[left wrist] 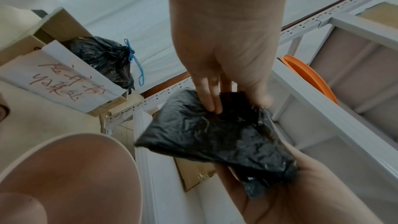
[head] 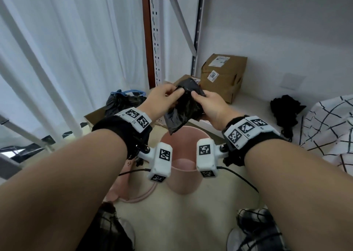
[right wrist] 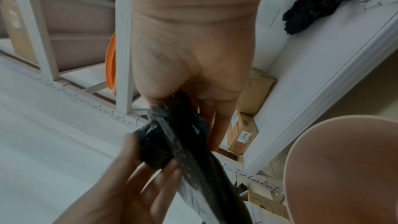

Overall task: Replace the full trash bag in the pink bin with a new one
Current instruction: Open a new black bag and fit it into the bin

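A folded new black trash bag [head: 184, 107] hangs between both hands, just above the pink bin [head: 183, 180]. My left hand [head: 166, 96] pinches the bag's upper left edge with thumb and fingers. My right hand [head: 206, 103] grips its upper right edge, palm cupping the plastic. The bin stands on the floor, and I see no liner in it; its rim [left wrist: 90, 139] and inner wall [right wrist: 344, 168] show in the wrist views. The bag [left wrist: 215, 135] is partly unfolded and crumpled; in the right wrist view the bag [right wrist: 183, 139] runs down as a dark strip. A tied full black bag [head: 122, 101] with blue drawstring sits in a cardboard box at left.
White shelving posts [head: 156, 40] rise behind the hands. Cardboard boxes [head: 223, 75] sit on the low shelf, with a black folded umbrella [head: 286, 105] to the right. A patterned white cloth [head: 332, 124] lies at far right. A pink lid [head: 133, 195] lies on the floor beside the bin.
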